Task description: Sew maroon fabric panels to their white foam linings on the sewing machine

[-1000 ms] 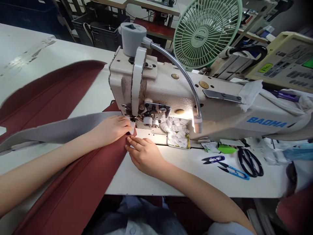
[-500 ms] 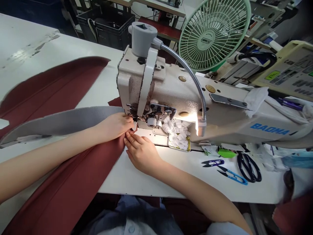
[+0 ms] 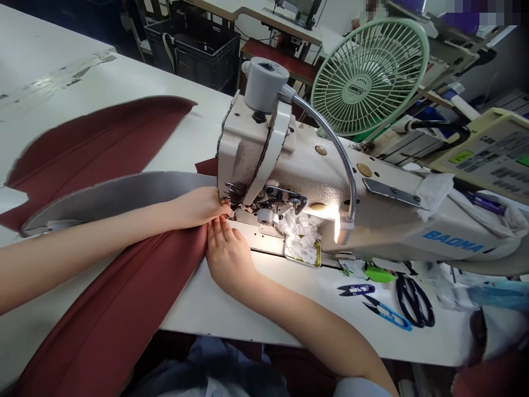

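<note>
My left hand (image 3: 198, 207) lies on the end of a grey fabric strip (image 3: 115, 197) and pinches it beside the presser foot (image 3: 232, 202) of a BAOMA industrial sewing machine (image 3: 256, 157). My right hand (image 3: 226, 256) rests just below, its spread fingertips on the edge of a long maroon cloth panel (image 3: 103, 298). That panel runs under my left forearm. A second maroon area (image 3: 95, 149) lies beyond the grey strip. My left hand hides the needle area.
A white table (image 3: 198, 311) carries a small tin (image 3: 301, 256) of white labels, thread snips (image 3: 388, 315), and black-handled scissors (image 3: 413, 302). A gooseneck lamp (image 3: 345, 154) lights the machine bed. A green fan (image 3: 367, 77) and control panel (image 3: 487, 160) stand behind.
My view has turned, so the machine sits further right. My right hand has moved up and its fingers now point more forward, closer to my left hand. The grey strip's end is now under my left hand.
</note>
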The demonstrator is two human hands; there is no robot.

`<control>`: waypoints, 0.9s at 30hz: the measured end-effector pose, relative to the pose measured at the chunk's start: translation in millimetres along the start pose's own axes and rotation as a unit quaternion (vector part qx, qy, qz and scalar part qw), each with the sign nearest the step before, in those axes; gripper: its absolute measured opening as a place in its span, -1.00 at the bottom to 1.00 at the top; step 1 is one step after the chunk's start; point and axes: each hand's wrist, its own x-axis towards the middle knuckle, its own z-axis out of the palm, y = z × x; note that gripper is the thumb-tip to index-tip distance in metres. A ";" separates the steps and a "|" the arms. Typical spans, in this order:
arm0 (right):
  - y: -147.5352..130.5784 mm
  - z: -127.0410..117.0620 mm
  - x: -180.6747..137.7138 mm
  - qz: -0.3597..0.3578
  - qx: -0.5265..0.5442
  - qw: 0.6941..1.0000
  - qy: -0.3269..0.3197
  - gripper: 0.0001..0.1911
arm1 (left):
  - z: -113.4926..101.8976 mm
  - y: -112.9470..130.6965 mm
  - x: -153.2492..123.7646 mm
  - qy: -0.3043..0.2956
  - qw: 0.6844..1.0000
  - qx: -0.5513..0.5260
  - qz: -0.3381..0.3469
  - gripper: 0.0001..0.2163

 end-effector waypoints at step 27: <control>5.4 -4.3 7.1 0.038 0.041 0.998 0.010 -0.39 | 26.7 -29.6 -1.2 0.046 0.998 -0.047 0.015 -0.78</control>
